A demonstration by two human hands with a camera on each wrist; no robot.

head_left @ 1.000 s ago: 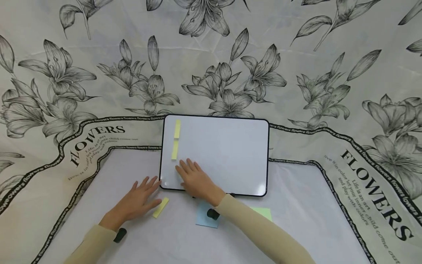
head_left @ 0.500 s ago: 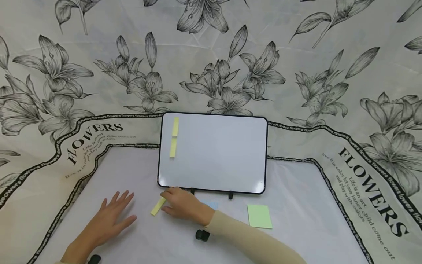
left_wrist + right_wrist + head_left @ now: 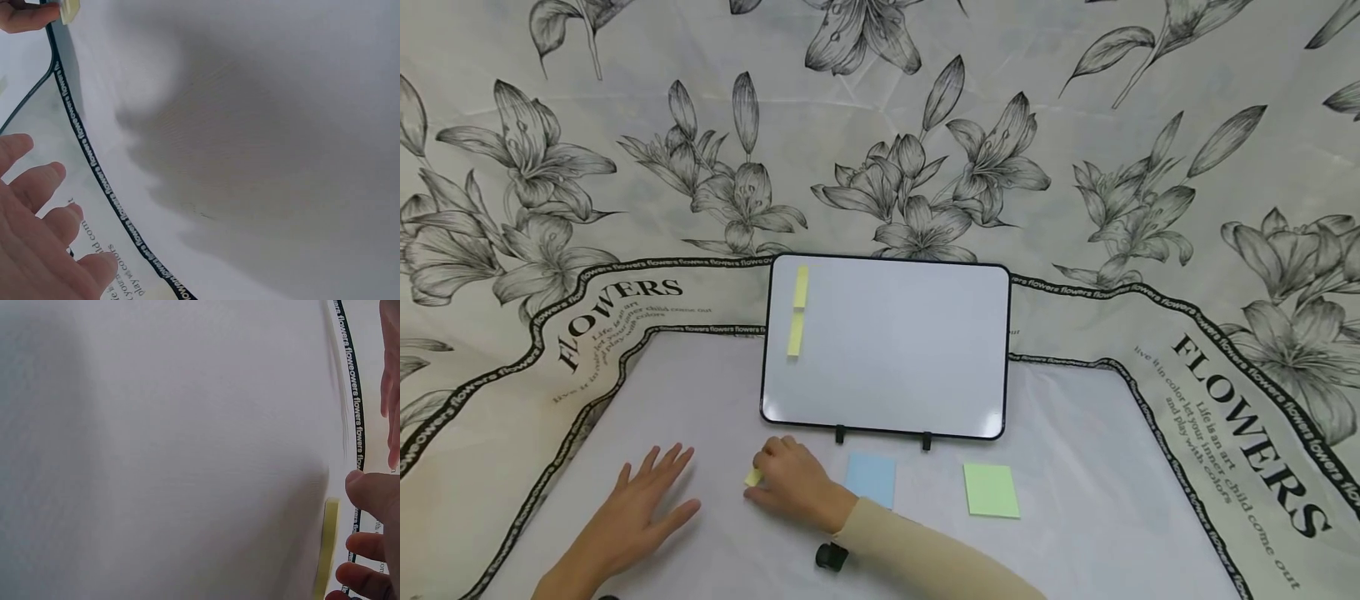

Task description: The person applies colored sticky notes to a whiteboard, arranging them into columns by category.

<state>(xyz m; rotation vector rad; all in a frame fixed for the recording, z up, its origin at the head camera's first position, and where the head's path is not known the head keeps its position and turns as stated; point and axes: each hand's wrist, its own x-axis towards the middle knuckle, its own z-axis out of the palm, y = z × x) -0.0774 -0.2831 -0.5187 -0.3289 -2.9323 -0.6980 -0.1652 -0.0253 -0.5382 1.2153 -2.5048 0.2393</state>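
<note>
Yellow and slim, the paper pad (image 3: 328, 550) lies on the white-clothed desk (image 3: 1090, 483) beneath the right hand (image 3: 796, 477), its fingers curled over, though I cannot tell whether they pinch; the left hand (image 3: 634, 518) has its fingers spread. Peeling a sheet seems the current step, given two yellow paper strips (image 3: 794, 333) on the black-framed whiteboard (image 3: 895, 350); the next move likely calls for separating just one.

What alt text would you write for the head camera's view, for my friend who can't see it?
A person's right hand partly covers a yellow paper strip on a white cloth, with the left hand spread open to its left. Beyond is a whiteboard bearing two yellow strips; blue paper and green paper lie to the right.
</note>
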